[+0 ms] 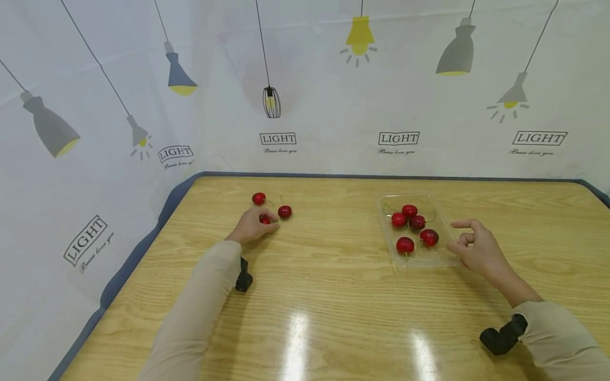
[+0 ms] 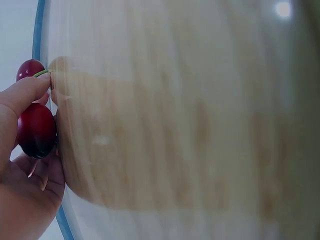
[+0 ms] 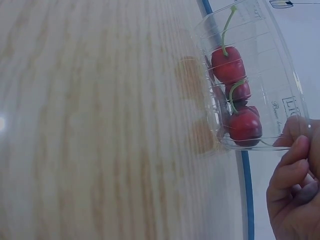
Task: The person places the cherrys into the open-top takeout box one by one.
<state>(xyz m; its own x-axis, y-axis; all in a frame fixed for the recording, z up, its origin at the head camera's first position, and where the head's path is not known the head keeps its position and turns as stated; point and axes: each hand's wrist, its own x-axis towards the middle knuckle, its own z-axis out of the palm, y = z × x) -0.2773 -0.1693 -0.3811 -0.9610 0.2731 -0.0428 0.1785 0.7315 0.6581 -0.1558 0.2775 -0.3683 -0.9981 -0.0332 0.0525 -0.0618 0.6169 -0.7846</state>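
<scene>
My left hand [image 1: 252, 225] is low over the left part of the table, thumb and fingers curled around a red cherry [image 2: 37, 129]. Two more cherries lie just beyond it: one [image 1: 259, 199] behind the hand and a darker one [image 1: 285, 212] with an upright stem to its right. On the right stands a clear plastic container [image 1: 388, 254] with several stemmed cherries [image 1: 429, 237] inside. My right hand [image 1: 481, 251] pinches the container's right rim; in the right wrist view its fingers [image 3: 290, 175] are curled at the rim's corner.
The wooden table [image 1: 305, 286] reaches back to a white wall sheet [image 1: 324, 106] printed with lamps. Blue edging [image 1: 333, 175] runs along the table's far side. Black camera mounts [image 1: 502, 334] sit at both wrists.
</scene>
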